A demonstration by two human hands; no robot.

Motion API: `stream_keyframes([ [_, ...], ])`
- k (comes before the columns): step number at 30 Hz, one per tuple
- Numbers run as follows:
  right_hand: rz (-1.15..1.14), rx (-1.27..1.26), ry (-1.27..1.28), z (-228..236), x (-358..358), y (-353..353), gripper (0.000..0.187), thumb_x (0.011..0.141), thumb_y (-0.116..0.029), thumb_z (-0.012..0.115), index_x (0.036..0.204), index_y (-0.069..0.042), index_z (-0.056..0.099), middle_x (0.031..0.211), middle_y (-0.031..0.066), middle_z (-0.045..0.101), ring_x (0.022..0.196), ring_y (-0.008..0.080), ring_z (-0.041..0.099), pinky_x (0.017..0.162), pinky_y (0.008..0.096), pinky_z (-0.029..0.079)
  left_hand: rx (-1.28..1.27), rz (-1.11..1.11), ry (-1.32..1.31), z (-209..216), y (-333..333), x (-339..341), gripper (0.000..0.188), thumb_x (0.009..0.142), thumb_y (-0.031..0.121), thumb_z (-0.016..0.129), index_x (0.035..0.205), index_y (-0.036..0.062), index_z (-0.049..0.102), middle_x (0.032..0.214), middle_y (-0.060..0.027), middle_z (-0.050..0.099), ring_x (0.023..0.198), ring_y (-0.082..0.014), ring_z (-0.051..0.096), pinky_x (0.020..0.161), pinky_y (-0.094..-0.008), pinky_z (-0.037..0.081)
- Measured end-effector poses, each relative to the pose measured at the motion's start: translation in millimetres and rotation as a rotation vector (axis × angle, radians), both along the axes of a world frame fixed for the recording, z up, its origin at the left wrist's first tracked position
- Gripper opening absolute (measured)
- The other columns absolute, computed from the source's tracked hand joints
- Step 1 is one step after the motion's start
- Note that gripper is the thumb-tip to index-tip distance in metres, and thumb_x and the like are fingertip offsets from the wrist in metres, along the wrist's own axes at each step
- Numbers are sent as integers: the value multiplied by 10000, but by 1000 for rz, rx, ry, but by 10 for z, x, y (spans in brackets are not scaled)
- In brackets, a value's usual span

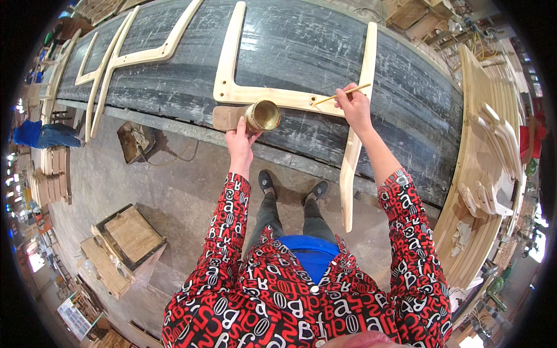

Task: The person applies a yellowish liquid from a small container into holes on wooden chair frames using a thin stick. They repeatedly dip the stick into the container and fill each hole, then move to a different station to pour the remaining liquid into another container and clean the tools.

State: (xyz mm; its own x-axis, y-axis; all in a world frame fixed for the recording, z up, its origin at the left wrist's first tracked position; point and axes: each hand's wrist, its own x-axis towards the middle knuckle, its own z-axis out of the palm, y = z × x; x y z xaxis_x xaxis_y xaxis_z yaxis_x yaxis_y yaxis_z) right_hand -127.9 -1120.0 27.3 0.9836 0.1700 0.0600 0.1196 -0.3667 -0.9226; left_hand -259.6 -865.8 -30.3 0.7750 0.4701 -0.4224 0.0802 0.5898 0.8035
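Note:
A pale wooden chair-frame piece (272, 96) lies on the dark worktable, with paired dark holes near its corners. My right hand (354, 107) pinches a thin wooden stick (357, 89); its lower tip is at the holes near the right end of the crosspiece. My left hand (239, 144) grips a small round can (266, 115) at the table's near edge, its open mouth showing a brownish inside. Left of the can sits a flat brown block (226, 118), touching it or nearly so; whether the hand also holds the block I cannot tell.
More wooden frames (148, 55) lie on the worktable (290, 43) to the left, some legs jutting past the near edge. Stacked wooden parts (490, 156) stand at the right. On the floor are a dark container (134, 141) with a cord and a wooden box (130, 238).

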Motion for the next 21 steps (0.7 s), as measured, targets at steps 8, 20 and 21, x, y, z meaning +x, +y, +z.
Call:
stream_keyframes([
  [8, -58, 28, -13, 104, 109, 22, 215, 874, -175, 576, 744, -21, 498, 620, 49, 583, 569, 91, 588, 546, 241, 459, -10, 38, -38, 3, -28, -48, 252, 928, 210, 489, 1094, 21, 502, 989, -78, 602, 841, -183, 620, 685, -348, 556],
  [20, 863, -513, -384, 443, 277, 61, 28, 788, -47, 539, 796, -57, 564, 822, 95, 544, 787, 299, 571, 690, 377, 468, 77, 46, -40, 58, -83, -62, 264, 920, 222, 503, 1103, 32, 505, 1021, -74, 595, 875, -181, 615, 709, -350, 555],
  [21, 906, -550, -370, 497, 325, 24, 34, 787, -43, 536, 799, -56, 565, 820, 94, 546, 794, 295, 572, 698, 377, 466, 98, 48, -54, 50, -73, -65, 265, 919, 227, 506, 1095, 29, 507, 1004, -70, 599, 870, -178, 617, 710, -349, 558],
])
